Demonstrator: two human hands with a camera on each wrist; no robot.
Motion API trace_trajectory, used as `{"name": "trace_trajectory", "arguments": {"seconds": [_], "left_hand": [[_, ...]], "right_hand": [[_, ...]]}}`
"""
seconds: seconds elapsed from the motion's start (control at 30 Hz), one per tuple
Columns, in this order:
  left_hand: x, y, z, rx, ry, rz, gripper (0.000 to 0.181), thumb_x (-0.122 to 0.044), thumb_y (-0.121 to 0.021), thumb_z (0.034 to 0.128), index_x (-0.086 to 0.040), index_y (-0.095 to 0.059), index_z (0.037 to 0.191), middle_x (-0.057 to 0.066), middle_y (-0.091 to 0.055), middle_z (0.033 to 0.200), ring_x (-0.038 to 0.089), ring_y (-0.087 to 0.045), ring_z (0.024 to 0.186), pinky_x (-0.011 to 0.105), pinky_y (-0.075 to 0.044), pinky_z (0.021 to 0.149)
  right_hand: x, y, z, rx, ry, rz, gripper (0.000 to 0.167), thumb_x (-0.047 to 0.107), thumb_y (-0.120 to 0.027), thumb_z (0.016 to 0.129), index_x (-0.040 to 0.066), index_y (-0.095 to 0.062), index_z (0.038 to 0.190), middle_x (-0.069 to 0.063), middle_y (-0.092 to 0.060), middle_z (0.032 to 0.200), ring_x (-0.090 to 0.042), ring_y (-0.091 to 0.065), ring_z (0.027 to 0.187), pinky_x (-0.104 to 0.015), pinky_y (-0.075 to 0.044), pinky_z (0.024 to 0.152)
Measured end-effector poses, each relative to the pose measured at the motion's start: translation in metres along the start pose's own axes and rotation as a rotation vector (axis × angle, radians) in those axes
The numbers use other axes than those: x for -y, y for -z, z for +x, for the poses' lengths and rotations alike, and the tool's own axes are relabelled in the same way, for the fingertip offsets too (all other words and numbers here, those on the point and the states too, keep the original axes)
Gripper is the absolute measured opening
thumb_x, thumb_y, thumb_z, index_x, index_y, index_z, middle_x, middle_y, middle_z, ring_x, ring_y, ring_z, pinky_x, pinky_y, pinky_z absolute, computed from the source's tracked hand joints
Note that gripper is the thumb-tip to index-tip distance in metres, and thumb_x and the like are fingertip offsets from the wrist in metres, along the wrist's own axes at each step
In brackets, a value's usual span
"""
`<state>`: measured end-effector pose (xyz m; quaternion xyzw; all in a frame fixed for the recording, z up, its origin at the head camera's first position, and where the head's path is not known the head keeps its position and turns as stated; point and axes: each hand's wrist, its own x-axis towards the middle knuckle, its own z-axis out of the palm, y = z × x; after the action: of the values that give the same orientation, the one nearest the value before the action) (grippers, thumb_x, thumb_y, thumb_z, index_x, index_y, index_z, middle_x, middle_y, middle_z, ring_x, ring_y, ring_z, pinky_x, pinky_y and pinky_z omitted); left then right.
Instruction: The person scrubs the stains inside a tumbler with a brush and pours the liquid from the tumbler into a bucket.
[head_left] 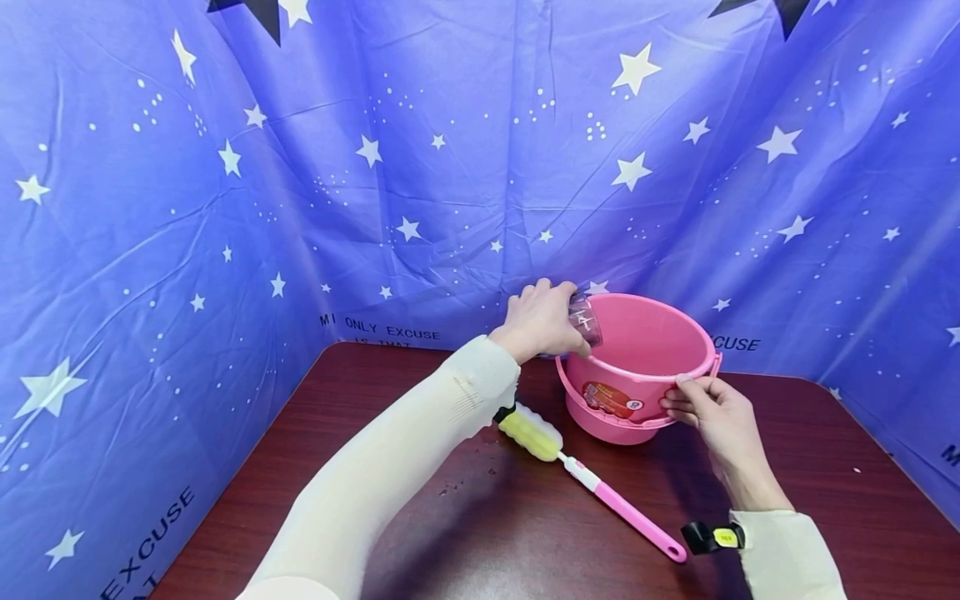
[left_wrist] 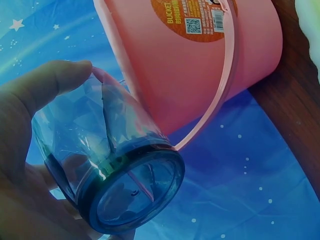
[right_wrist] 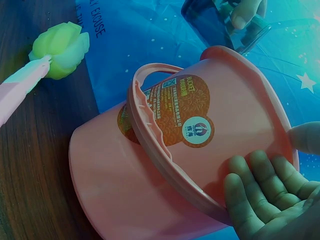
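Note:
My left hand (head_left: 542, 321) grips a clear drinking glass (head_left: 585, 322) at the left rim of a pink bucket (head_left: 652, 397). In the left wrist view the glass (left_wrist: 137, 187) is tilted, its thick base towards the camera and my thumb near its mouth. Whether it touches the bucket I cannot tell. On the other side, my right hand (head_left: 720, 421) pinches the bucket's rim, thumb on top and fingers against the outer wall. The right wrist view shows these fingers (right_wrist: 260, 187) beside the lowered pink handle (right_wrist: 165, 167) and an orange label (right_wrist: 182, 110).
A bottle brush lies on the dark red wooden table (head_left: 420, 533) in front of the bucket, with a yellow and white sponge head (head_left: 534, 433) and a pink handle (head_left: 633, 515). Small wet spots dot the wood. A blue starry cloth (head_left: 465, 167) hangs behind and at the sides.

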<state>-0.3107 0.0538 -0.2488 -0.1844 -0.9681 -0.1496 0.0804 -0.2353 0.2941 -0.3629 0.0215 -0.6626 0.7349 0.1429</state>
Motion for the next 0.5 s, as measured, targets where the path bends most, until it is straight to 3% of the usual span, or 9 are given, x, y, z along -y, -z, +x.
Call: {"name": "trace_trajectory", "arguments": {"seconds": [0.5], "left_hand": [[-0.0021,0.0025,0.0005,0.017,0.007,0.013,0.090,-0.057,-0.083,0.0594,-0.025,-0.047,0.136,-0.001,-0.050,0.109,0.018,-0.045,0.102,0.040,-0.036,0.091]], "right_hand": [[0.0012,-0.0001,-0.0003,-0.003,-0.011,-0.016,0.019,0.021,-0.065,0.092,0.003,-0.060,0.090,-0.002,-0.069,0.077,-0.012,-0.068,0.069,-0.024,-0.055,0.066]]}}
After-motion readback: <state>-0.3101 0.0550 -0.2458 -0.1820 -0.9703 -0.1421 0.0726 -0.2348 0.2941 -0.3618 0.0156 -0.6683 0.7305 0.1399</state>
